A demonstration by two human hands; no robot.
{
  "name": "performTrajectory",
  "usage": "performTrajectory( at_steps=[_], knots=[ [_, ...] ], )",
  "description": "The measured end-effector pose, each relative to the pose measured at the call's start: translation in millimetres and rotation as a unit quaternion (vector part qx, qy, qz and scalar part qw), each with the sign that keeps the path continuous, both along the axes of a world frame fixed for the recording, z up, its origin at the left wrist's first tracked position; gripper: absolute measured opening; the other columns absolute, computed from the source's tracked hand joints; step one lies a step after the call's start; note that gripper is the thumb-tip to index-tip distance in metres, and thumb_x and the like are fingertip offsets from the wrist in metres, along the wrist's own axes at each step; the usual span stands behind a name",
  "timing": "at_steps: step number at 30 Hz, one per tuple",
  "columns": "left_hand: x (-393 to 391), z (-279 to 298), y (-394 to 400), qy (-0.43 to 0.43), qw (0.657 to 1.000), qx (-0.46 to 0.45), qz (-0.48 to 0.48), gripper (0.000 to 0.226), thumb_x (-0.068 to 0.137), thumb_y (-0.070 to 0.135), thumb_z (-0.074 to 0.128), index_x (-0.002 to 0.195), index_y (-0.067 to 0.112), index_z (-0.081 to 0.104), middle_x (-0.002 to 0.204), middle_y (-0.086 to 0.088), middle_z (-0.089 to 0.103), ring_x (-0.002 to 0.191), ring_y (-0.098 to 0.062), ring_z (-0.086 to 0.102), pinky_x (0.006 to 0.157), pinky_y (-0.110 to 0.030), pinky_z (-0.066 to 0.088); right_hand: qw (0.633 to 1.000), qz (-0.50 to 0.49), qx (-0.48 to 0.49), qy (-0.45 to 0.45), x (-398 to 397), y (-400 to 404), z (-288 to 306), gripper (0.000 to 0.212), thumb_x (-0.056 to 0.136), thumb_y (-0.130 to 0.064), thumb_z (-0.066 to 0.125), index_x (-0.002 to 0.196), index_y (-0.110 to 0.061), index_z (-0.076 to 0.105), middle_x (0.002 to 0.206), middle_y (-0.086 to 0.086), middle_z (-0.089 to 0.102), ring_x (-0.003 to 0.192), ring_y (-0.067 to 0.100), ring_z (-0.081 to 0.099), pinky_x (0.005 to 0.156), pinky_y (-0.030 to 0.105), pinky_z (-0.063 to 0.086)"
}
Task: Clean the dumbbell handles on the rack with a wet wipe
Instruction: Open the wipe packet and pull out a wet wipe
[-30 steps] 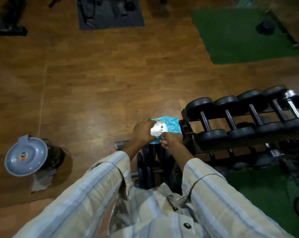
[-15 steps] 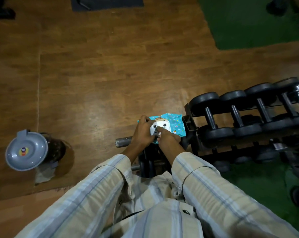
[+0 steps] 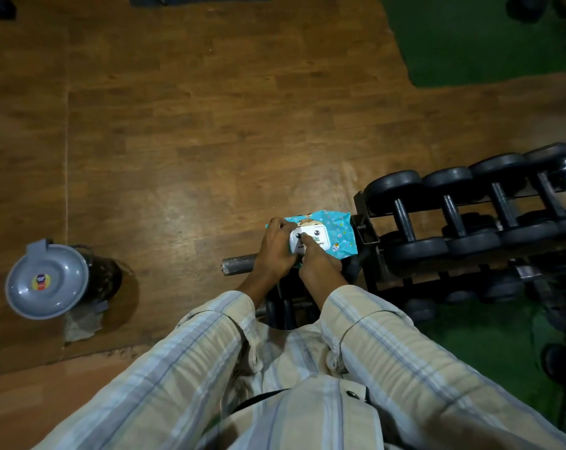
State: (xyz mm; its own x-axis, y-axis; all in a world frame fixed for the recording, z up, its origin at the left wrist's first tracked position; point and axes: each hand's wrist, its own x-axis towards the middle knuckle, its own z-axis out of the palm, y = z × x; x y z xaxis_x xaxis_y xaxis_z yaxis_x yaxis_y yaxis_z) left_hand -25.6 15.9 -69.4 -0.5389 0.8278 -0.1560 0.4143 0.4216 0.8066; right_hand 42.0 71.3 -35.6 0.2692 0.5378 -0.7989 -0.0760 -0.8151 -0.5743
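From the head view, a person in a striped shirt is holding a blue wet wipe pack at centre frame, just left of the rack. The left hand is gripping the pack's left edge with curled fingers, while the right hand is pressing a fingertip on its white lid. Dumbbells are sitting in a row at right. A grey lidded bin is standing at lower left on the wooden floor
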Motion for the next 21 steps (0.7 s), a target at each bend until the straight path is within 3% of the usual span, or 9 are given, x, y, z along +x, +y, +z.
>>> performTrajectory(
  at_steps=[6, 8, 10, 11, 13, 15, 17, 19, 21],
  knots=[
    [3, 2, 2, -0.029, 0.999, -0.008, 0.019, 0.062, 0.078, 0.016, 0.085, 0.132, 0.005, 0.057, 0.127, -0.011, 0.057, 0.117, -0.027, 0.054, 0.099, -0.039, 0.049, 0.998, 0.008, 0.023, -0.051, -4, -4, -5, 0.034, 0.068, -0.021, 0.094, 0.079, -0.017, 0.062, 0.094, 0.006, 0.074, 0.061, 0.009, 0.064, 0.068, 0.035, 0.060],
    [2, 3, 4, -0.039, 0.999, -0.012, 0.020, 0.063, 0.077, 0.024, 0.079, 0.133, 0.005, 0.056, 0.127, -0.012, 0.057, 0.117, -0.028, 0.054, 0.098, -0.039, 0.048, 0.998, 0.034, 0.015, -0.047, -5, 1, -3, 0.031, 0.080, -0.024, 0.086, 0.098, -0.012, 0.063, 0.090, 0.001, 0.065, 0.064, 0.010, 0.057, 0.075, 0.032, 0.052],
    [1, 4, 4, -0.048, 0.998, -0.017, 0.033, 0.072, 0.072, 0.032, 0.074, 0.137, 0.008, 0.053, 0.126, -0.010, 0.057, 0.116, -0.026, 0.053, 0.098, -0.038, 0.048, 0.994, 0.101, -0.011, 0.035, -7, 8, 5, 0.040, 0.094, -0.026, 0.070, 0.124, -0.002, 0.062, 0.099, 0.007, 0.066, 0.070, 0.016, 0.057, 0.082, 0.033, 0.050],
    [1, 4, 4, -0.048, 0.998, -0.016, 0.037, 0.076, 0.070, 0.032, 0.075, 0.137, 0.009, 0.051, 0.124, -0.009, 0.056, 0.115, -0.026, 0.054, 0.096, -0.039, 0.049, 0.992, 0.127, -0.008, 0.022, -10, 13, 9, 0.042, 0.093, -0.028, 0.071, 0.124, -0.001, 0.064, 0.105, 0.010, 0.070, 0.072, 0.019, 0.059, 0.082, 0.034, 0.051],
    [1, 2, 2, -0.046, 0.998, -0.011, 0.039, 0.083, 0.065, 0.027, 0.084, 0.138, 0.011, 0.047, 0.121, -0.008, 0.056, 0.112, -0.026, 0.055, 0.091, -0.041, 0.050, 0.978, 0.161, 0.065, -0.113, -14, 29, 12, 0.033, 0.076, -0.034, 0.085, 0.091, -0.007, 0.073, 0.095, 0.011, 0.075, 0.071, 0.025, 0.062, 0.080, 0.036, 0.056],
    [2, 2, 2, -0.054, 0.998, -0.014, 0.043, 0.094, 0.057, 0.021, 0.094, 0.134, 0.017, 0.041, 0.120, -0.005, 0.057, 0.109, -0.024, 0.058, 0.086, -0.039, 0.053, 0.955, 0.221, 0.139, -0.141, -17, 46, 14, 0.032, 0.074, -0.038, 0.085, 0.070, -0.010, 0.070, 0.077, 0.007, 0.075, 0.072, 0.027, 0.068, 0.081, 0.040, 0.059],
    [2, 1, 4, -0.059, 0.997, -0.018, 0.053, 0.098, 0.049, 0.020, 0.098, 0.125, 0.023, 0.036, 0.116, -0.002, 0.057, 0.104, -0.023, 0.060, 0.081, -0.042, 0.056, 0.918, 0.318, 0.190, -0.140, -15, 64, 12, 0.022, 0.082, -0.032, 0.076, 0.075, -0.012, 0.074, 0.079, 0.002, 0.076, 0.083, 0.023, 0.072, 0.085, 0.040, 0.058],
    [3, 1, 3, -0.058, 0.997, -0.024, 0.052, 0.099, 0.049, 0.018, 0.098, 0.125, 0.025, 0.035, 0.117, -0.002, 0.055, 0.106, -0.021, 0.059, 0.082, -0.040, 0.056, 0.854, 0.438, 0.223, -0.170, -8, 82, 6, 0.010, 0.085, -0.027, 0.068, 0.083, -0.023, 0.077, 0.089, -0.004, 0.077, 0.093, 0.020, 0.072, 0.089, 0.038, 0.057],
    [4, 0, 1, -0.056, 0.998, -0.014, 0.032, 0.100, 0.055, 0.014, 0.097, 0.137, 0.023, 0.041, 0.125, -0.003, 0.051, 0.116, -0.020, 0.054, 0.092, -0.033, 0.051, 0.781, 0.538, 0.244, -0.201, 3, 95, 4, 0.013, 0.082, -0.026, 0.064, 0.085, -0.031, 0.076, 0.092, -0.007, 0.078, 0.093, 0.017, 0.072, 0.088, 0.037, 0.058]
  ],
)
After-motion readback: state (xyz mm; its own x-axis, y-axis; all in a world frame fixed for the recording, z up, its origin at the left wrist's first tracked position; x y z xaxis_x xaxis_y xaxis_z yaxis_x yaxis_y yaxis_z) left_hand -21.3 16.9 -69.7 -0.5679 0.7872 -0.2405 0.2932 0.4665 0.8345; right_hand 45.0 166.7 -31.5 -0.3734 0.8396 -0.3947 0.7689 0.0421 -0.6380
